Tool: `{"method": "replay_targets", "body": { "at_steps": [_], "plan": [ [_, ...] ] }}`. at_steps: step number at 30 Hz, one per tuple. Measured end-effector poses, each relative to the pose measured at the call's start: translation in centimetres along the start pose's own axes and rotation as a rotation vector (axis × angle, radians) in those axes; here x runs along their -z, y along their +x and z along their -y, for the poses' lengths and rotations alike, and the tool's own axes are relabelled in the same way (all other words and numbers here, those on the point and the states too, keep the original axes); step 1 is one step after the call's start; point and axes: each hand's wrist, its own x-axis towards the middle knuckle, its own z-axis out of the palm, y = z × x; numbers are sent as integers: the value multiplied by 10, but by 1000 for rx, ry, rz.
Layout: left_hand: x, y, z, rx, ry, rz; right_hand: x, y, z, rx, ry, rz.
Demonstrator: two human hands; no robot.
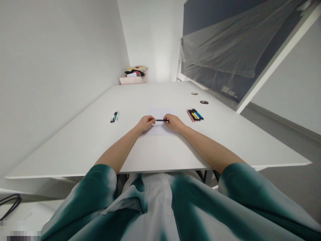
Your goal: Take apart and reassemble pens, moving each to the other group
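Observation:
A slim dark pen lies level between my two hands, over a sheet of white paper. My left hand pinches its left end with the fingertips. Around its right end the fingers of my right hand are closed. Both hands rest at the middle of the paper. To the right of my right hand is a row of several pens or markers with yellow, blue, green and pink parts. Off to the left lies a small group of pens in black and teal.
All of this is on a long white table. At its far end stands a pale pink box with folded cloth on top. Two round metal-rimmed fittings sit near the right edge. A wall runs along the left, a plastic-draped dark panel on the right.

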Motion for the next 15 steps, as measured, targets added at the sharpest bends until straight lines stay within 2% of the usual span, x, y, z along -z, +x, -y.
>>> {"method": "replay_targets", "body": {
  "at_steps": [5, 10, 15],
  "plan": [
    [-2, 0, 0, -24, -29, -28, 4, -2, 4, 58, -67, 39],
    [-3, 1, 0, -33, -15, -39, 5, -2, 9, 28, -116, 91],
    [-1, 0, -1, 25, 85, -35, 6, -1, 9, 26, -123, 86]
  ]
}}
